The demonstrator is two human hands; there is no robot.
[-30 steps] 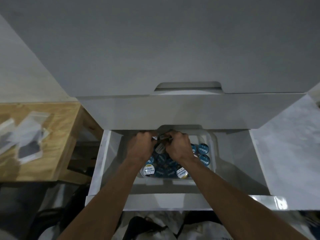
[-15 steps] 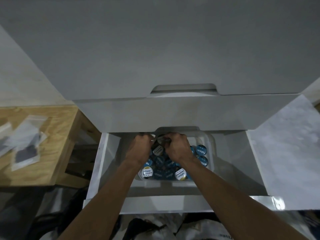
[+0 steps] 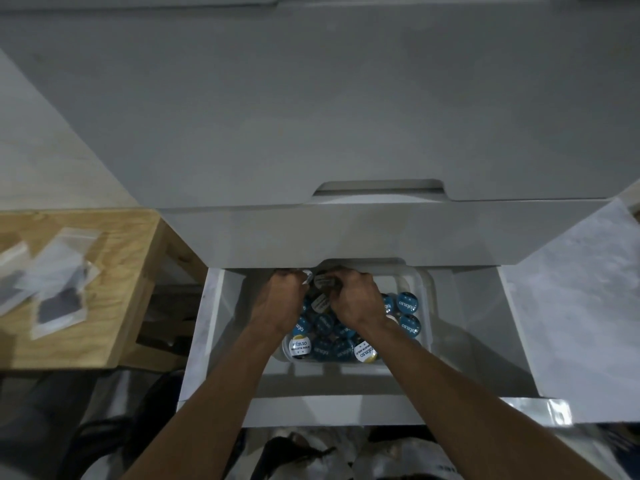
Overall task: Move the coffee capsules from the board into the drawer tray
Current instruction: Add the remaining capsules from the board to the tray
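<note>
The open white drawer (image 3: pixel 460 344) holds a clear plastic tray (image 3: pixel 426 299) filled with several coffee capsules (image 3: pixel 408 303), most with blue lids and a few with white lids. Both my hands reach into the back of the tray. My left hand (image 3: pixel 278 303) is closed, with a white-lidded capsule showing at its fingertips. My right hand (image 3: pixel 356 299) is curled over a dark capsule (image 3: pixel 323 284) between the two hands. The fingertips of both hands are partly hidden under the upper drawer's front. No board is in view.
The closed upper drawer front (image 3: pixel 346 233) overhangs the back of the tray. A wooden table (image 3: pixel 114 299) to the left carries clear plastic bags (image 3: pixel 59 292). A marbled white surface (image 3: pixel 581 306) lies to the right. Dark bags lie on the floor below.
The hands have stayed at the back of the tray, shifting only slightly among the capsules. The camera has tilted a little.
</note>
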